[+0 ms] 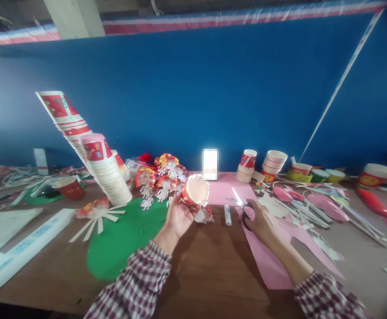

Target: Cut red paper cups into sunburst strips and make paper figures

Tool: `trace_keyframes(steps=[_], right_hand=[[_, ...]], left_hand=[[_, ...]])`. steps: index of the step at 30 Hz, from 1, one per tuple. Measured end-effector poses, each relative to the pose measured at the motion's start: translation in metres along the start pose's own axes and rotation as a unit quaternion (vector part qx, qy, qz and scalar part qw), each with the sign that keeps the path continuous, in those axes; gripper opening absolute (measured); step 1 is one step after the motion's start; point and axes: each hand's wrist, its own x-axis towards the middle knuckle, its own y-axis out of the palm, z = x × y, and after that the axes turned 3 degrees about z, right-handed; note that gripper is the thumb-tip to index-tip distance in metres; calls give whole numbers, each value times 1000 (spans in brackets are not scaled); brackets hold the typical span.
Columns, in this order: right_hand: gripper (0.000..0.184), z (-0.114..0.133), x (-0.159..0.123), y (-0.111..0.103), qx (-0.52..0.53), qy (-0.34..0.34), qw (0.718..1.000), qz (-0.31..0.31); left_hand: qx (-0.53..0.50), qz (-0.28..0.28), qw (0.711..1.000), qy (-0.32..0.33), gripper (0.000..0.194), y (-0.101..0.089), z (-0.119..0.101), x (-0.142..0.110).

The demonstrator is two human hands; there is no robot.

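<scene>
My left hand (183, 217) is wrapped round a red-and-white paper cup (196, 189), held with a round pinkish face towards me and a pale notched rim. In my right hand (263, 221) is a pair of scissors (244, 210), fingers through the dark handles, with the shiny blades pointing left and looking parted. Below the cup lies a small cut-paper piece (203, 215), partly hidden. A glue stick (227, 215) rests on the table between my hands. Pink paper sheets (228, 188) lie behind and beneath the scissors hand.
Tall stacks of paper cups (112, 181) lean at the left. Shorter cup stacks (245, 166) stand at the back right. Green paper (123, 239) lies left of my arm, near several cut-paper figures (168, 170). Paper scraps (323, 206) litter the right side. A blue partition (187, 97) closes the back.
</scene>
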Motion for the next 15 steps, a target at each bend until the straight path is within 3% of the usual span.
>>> trace_keyframes(steps=[4,10,15], right_hand=[[61,-7,2,8,7,-22,1000,-20],[49,-3,0,6,70,-14,997,-14],[42,12,-4,-2,113,-21,993,20]], left_hand=[[4,-10,1000,-9,24,0,2,-1],[6,-22,999,-41,24,2,6,0],[0,-9,1000,-10,18,1,8,0]])
